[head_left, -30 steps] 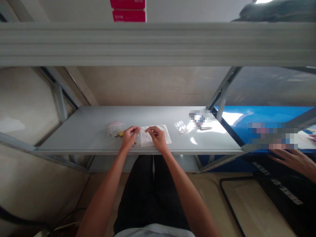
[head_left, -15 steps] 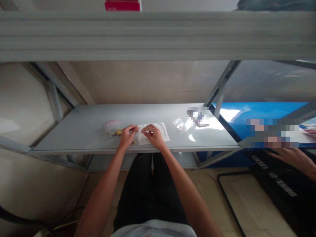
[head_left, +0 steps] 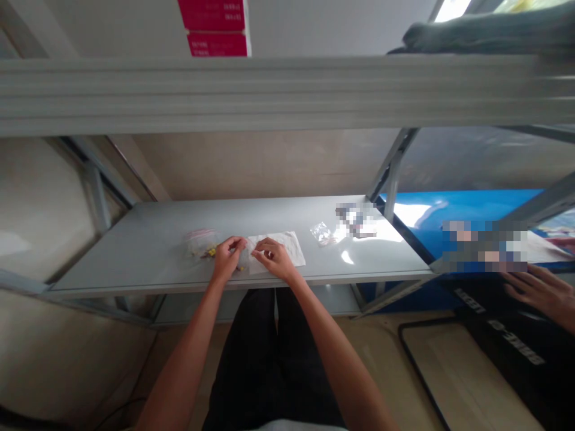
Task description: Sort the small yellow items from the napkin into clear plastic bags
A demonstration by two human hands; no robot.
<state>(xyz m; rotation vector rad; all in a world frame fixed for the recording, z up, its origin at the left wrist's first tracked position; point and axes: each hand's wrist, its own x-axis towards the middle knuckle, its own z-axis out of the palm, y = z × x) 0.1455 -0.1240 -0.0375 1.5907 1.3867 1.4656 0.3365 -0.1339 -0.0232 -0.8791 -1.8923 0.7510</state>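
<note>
My left hand point(head_left: 229, 256) is closed in a pinch over the grey shelf, on what looks like a small clear plastic bag point(head_left: 245, 262). A small yellow piece point(head_left: 241, 268) shows just below its fingers. Close by on the right, my right hand point(head_left: 273, 257) has its thumb and fingertips drawn together; whatever is between them is too small to make out. Under and beside it lies a flat white cloth or paper sheet point(head_left: 295, 250). Left of my left hand rests a clear zip bag point(head_left: 200, 242) with a reddish strip, and yellow and dark small pieces point(head_left: 210, 252) by it.
On the right of the shelf point(head_left: 135, 239) lie a crumpled clear packet point(head_left: 320, 233) and a blurred item point(head_left: 356, 219). An upper beam point(head_left: 269, 96) crosses in front, with red boxes point(head_left: 218, 27) above. A co-worker's hand point(head_left: 541, 290) is at the far right, near a blue surface point(head_left: 449, 206).
The view has tilted up a little, so more of the red boxes shows. Both my hands stay close together over the same spot, with only slight finger movement.
</note>
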